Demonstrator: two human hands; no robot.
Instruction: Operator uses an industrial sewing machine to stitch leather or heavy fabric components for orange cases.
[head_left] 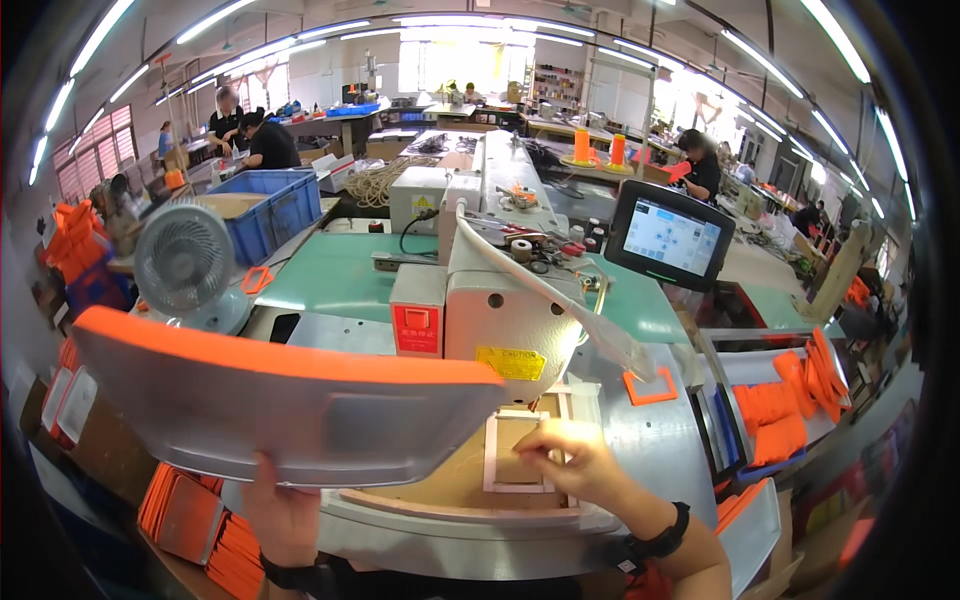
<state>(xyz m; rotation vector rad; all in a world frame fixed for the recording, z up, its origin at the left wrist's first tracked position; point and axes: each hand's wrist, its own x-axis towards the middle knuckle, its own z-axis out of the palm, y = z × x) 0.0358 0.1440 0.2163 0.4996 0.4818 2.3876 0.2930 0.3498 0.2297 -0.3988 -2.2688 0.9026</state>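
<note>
My left hand (pixel 283 515) grips the lower edge of a large grey panel (pixel 270 405) with a bright orange border along its top. The panel is raised and tilted at the left, in front of the sewing machine (pixel 505 315). My right hand (pixel 568 458) is over a tan template (pixel 440 490) with a pale rectangular frame (pixel 492 455), just below the machine's head. Its fingers are curled into a pinch; whatever they hold, if anything, is too small to make out. The raised panel covers part of the template and machine bed.
A touch screen (pixel 668 238) stands right of the machine, a fan (pixel 183 262) and blue crate (pixel 265 215) to the left. An orange frame (pixel 650 386) lies on the metal table. Stacked orange-edged panels (pixel 185 510) sit lower left; a tray of orange pieces (pixel 770 410) is at right.
</note>
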